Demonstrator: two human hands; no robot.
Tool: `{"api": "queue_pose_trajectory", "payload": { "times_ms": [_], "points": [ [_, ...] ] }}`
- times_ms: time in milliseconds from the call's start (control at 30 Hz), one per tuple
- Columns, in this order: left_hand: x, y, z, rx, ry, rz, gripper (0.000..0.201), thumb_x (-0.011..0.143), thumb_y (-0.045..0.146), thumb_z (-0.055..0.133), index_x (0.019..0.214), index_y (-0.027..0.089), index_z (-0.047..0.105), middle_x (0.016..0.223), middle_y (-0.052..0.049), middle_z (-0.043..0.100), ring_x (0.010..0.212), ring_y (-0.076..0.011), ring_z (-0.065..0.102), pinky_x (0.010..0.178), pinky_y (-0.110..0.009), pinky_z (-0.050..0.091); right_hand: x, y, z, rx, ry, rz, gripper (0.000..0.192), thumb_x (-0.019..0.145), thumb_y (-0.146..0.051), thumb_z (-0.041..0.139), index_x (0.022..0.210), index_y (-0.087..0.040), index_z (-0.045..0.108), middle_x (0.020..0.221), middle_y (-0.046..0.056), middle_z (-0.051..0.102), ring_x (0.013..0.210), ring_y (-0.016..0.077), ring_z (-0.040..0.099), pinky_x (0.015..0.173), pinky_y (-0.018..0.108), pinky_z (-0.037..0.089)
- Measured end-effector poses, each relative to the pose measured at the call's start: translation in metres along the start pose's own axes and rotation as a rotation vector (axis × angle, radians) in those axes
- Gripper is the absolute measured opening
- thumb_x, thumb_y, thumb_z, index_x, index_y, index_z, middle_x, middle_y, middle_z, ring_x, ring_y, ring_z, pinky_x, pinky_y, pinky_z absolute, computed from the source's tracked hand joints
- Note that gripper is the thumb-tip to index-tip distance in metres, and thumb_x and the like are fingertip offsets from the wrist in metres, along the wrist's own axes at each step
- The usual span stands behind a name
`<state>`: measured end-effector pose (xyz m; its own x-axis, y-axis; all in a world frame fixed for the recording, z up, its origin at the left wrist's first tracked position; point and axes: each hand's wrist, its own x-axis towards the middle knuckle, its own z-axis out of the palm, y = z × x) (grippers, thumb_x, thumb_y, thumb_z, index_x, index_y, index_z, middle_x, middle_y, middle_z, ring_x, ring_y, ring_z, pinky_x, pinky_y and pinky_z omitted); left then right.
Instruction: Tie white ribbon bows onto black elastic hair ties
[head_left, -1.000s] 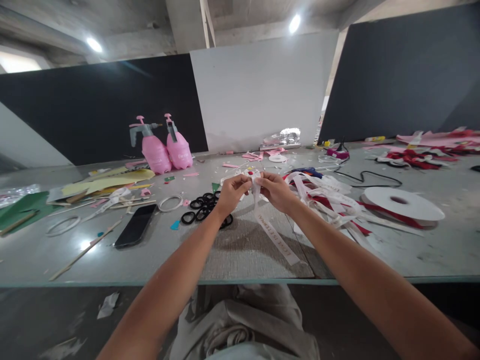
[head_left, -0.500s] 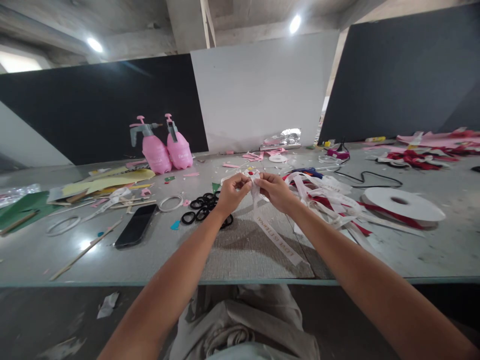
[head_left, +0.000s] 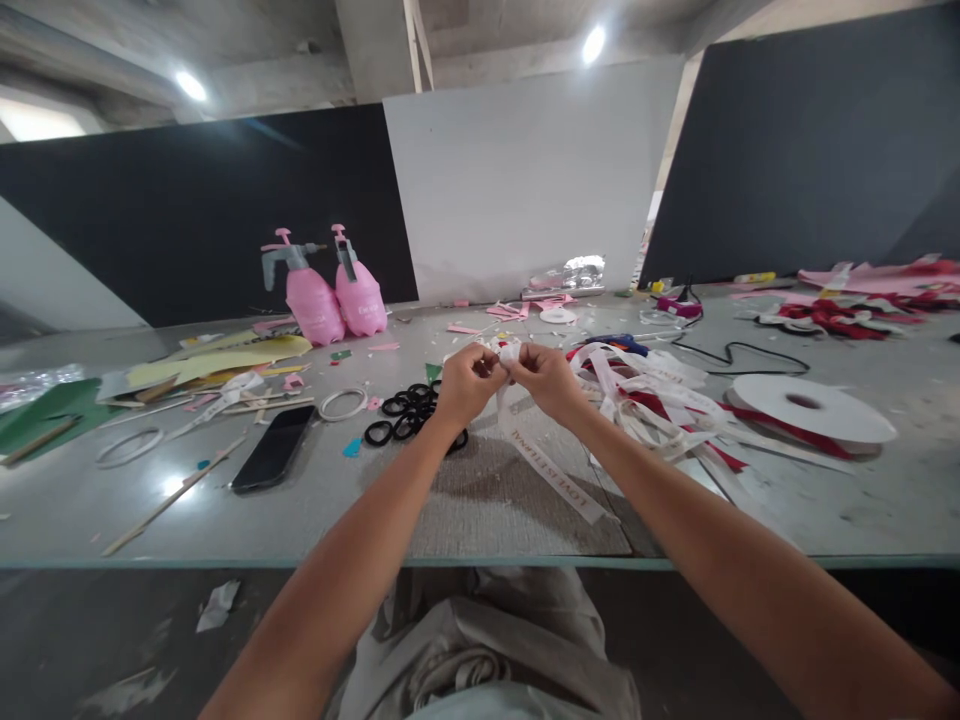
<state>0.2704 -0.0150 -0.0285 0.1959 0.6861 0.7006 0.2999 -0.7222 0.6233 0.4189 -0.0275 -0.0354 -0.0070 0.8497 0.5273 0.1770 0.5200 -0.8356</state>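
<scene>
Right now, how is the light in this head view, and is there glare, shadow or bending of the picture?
Head view: two ceiling lamps burn out to white; a small glare spot lies on the table near the phone; the hands, left hand and right hand, cast a soft shadow under the ribbon; the wide lens bends the table edge and stretches the forearms; focus is sharp.

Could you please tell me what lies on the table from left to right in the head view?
Green sheet → black phone → pink spray bottles → black rings → left hand → right hand → white ribbon spool.
</scene>
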Motion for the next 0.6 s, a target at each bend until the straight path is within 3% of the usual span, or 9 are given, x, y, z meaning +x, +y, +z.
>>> {"api": "queue_pose_trajectory", "payload": {
  "times_ms": [167, 300, 400, 500, 600],
  "points": [
    [0.009, -0.018, -0.016, 0.09, 0.156, -0.077, 0.008, 0.073, 0.02, 0.059, 0.065, 0.018, 0.056, 0.06, 0.002, 0.049, 0.057, -0.0119, 0.042, 0.058, -0.025, 0.033, -0.004, -0.011, -0.004, -0.023, 0.127, -0.088, 0.032, 0.072, -0.023, 0.062, 0.056, -0.022, 0.035, 0.052, -0.005, 0.031, 0.05, 0.0087, 0.027, 0.049, 0.026, 0.02],
    [0.008, -0.016, -0.01, -0.138, -0.024, -0.146, 0.018, 0.084, 0.034, 0.054, 0.075, 0.019, 0.057, 0.063, 0.002, 0.051, 0.057, -0.0112, 0.045, 0.057, -0.024, 0.036, -0.001, -0.018, -0.008, 0.197, 0.099, -0.05, 0.034, 0.075, -0.035, 0.065, 0.058, -0.022, 0.039, 0.054, -0.004, 0.037, 0.05, 0.0091, 0.032, 0.05, 0.026, 0.027],
    [0.003, -0.004, 0.004, -0.372, -0.112, -0.107, 0.036, 0.09, 0.048, 0.046, 0.074, 0.018, 0.056, 0.07, -0.001, 0.054, 0.062, -0.0118, 0.05, 0.062, -0.025, 0.041, 0.001, -0.016, -0.009, 0.228, 0.026, -0.013, 0.037, 0.076, -0.044, 0.068, 0.059, -0.021, 0.044, 0.054, -0.003, 0.048, 0.051, 0.0102, 0.042, 0.052, 0.026, 0.033],
    [0.001, 0.002, 0.007, -0.468, -0.14, -0.116, 0.042, 0.085, 0.056, 0.055, 0.069, 0.017, 0.054, 0.064, 0.0, 0.051, 0.062, -0.0112, 0.049, 0.061, -0.025, 0.04, 0.002, -0.012, -0.007, 0.163, -0.012, 0.005, 0.039, 0.075, -0.048, 0.069, 0.059, -0.02, 0.047, 0.052, -0.002, 0.053, 0.05, 0.0106, 0.047, 0.052, 0.026, 0.035],
    [0.002, 0.0, 0.004, -0.507, -0.148, -0.185, 0.04, 0.076, 0.053, 0.068, 0.066, 0.016, 0.054, 0.061, 0.002, 0.05, 0.059, -0.0097, 0.047, 0.059, -0.023, 0.04, 0.001, -0.008, -0.006, 0.186, -0.027, 0.005, 0.039, 0.074, -0.049, 0.071, 0.059, -0.02, 0.049, 0.051, -0.002, 0.054, 0.05, 0.0111, 0.05, 0.053, 0.026, 0.038]
  ]
}}
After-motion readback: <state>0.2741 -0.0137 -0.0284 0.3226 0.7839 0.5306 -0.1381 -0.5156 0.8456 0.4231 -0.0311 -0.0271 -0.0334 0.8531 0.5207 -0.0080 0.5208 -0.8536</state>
